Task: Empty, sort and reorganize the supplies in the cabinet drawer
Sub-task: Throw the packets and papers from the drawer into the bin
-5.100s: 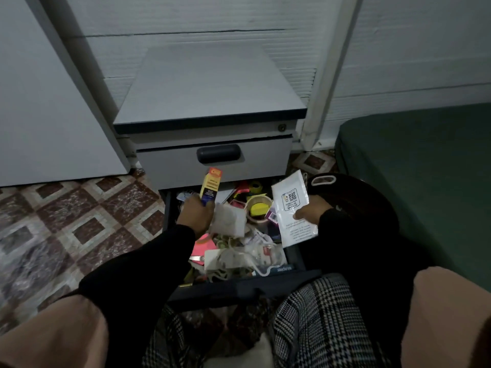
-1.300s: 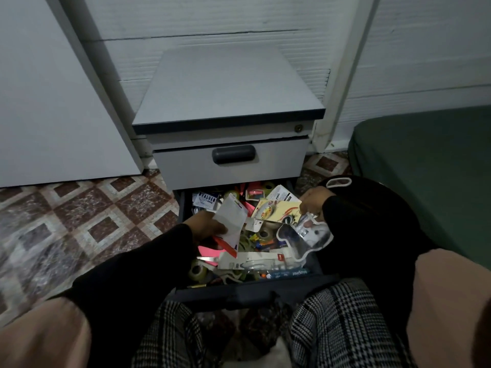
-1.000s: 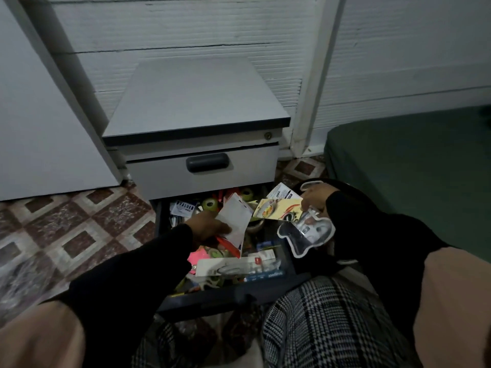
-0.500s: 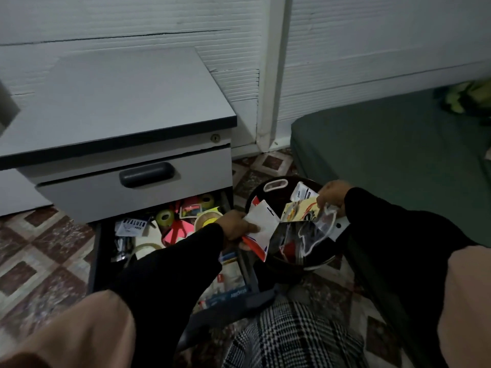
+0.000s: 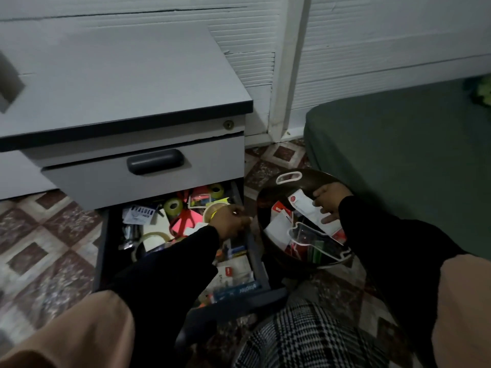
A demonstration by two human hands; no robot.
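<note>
Right hand [image 5: 327, 203] pinches white packet [image 5: 305, 208] low over dark basin [image 5: 268, 197], likely to drop it with sorted packets. Left hand [image 5: 232, 217], fingers curled, at drawer [image 5: 255, 251] edge; contents cannot tell. Basin at drawer's 3 o'clock. Drawer still cluttered: tape rolls [image 5: 173, 206], packets.

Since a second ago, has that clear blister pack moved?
Yes. The clear blister pack went rightward, from above the open drawer into the dark basin beside it.
</note>
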